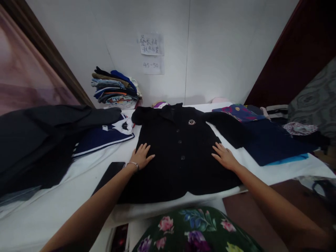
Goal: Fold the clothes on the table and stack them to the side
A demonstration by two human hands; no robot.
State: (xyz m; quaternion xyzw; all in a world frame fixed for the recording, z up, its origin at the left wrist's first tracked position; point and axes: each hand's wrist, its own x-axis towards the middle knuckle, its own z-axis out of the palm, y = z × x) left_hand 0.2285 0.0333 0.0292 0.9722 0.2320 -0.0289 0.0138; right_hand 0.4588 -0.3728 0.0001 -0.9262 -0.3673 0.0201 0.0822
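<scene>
A black buttoned jacket (168, 171) lies spread out on the white-covered table (86, 185), its collar away from me. It has a small crest on the chest. The right-hand sleeve stretches out to the side, while the left-hand one looks bunched near the shoulder. My left hand (141, 156) rests flat on the jacket's left side, fingers spread, with a bracelet at the wrist. On the opposite side, my right hand (224, 156) also lies flat with its fingers apart. Neither hand grips the cloth.
A tall pile of folded clothes (115, 87) stands against the wall. Dark garments (34, 136) cover the table's left. A navy garment (273, 140) and other clothes lie to the right. Beside my left forearm is a flat black object (110, 173). Handwritten paper signs (152, 52) hang on the wall.
</scene>
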